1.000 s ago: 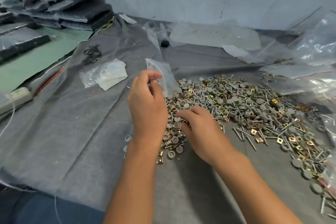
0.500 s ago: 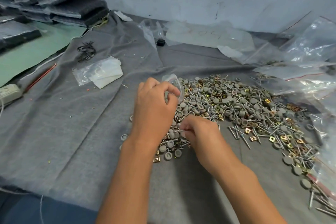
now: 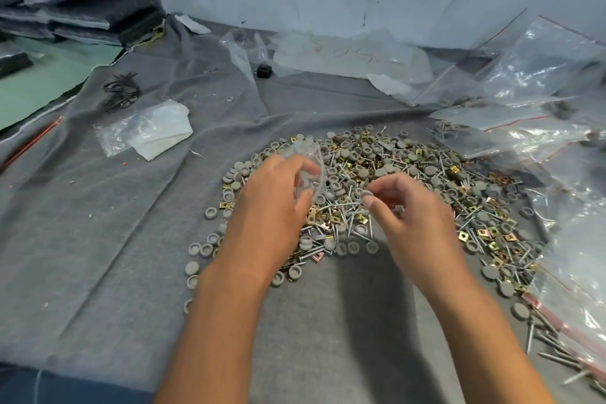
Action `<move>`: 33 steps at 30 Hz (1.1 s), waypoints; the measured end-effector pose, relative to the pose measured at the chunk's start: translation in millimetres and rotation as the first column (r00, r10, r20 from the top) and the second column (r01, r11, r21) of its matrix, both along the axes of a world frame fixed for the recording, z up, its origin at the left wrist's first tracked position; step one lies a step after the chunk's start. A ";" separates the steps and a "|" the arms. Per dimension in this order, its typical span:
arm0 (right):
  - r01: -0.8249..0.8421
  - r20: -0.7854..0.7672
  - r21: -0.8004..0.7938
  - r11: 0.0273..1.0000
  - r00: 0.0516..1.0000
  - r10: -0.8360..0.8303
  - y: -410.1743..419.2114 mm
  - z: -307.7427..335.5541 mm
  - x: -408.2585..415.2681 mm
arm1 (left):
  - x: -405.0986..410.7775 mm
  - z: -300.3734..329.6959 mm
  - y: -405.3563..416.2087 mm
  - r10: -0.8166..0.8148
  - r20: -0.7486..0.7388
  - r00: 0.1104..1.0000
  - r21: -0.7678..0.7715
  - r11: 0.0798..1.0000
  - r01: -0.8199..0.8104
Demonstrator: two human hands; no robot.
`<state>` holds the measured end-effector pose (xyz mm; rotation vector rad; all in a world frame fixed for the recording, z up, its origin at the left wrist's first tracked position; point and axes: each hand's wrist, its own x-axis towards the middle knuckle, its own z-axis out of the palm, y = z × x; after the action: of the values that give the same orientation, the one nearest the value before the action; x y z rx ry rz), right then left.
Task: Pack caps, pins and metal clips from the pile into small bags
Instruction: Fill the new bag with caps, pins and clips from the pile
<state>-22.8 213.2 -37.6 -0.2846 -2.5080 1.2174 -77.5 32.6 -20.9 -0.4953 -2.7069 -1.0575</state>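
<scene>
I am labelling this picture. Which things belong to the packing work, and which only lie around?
For the job:
small bag held by the left hand
gray cap pinched by the right hand
pile of caps, pins, clips

Lying about:
black wires
folded plastic
big bags
black cube

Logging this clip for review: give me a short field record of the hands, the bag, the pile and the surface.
left hand: holds small clear bag
right hand: pinches a grey cap at its fingertips
pile: grey caps, pins, brass-coloured clips, mixed
surface: grey felt cloth
right edge: large clear bags
</scene>
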 end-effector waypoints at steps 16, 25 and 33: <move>-0.296 0.266 0.381 0.876 0.942 0.202 -23.1 -18.8 4.3 | -2.9 2.1 -11.7 0.145 -0.212 0.966 0.185 0.977 -0.106; -0.102 -0.390 0.161 0.982 0.907 0.158 -28.9 9.6 1.7 | 1.2 -4.1 -1.4 -0.103 -0.065 0.993 0.015 0.994 0.104; -0.011 -0.401 0.422 0.907 0.895 0.197 -25.6 6.2 2.6 | 8.0 -3.7 8.2 -0.182 -0.028 0.983 0.026 0.983 0.183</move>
<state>-20.2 187.6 -31.5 0.2164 -2.3158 0.6571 -69.6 40.8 -24.5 -0.7595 -2.6603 -1.1241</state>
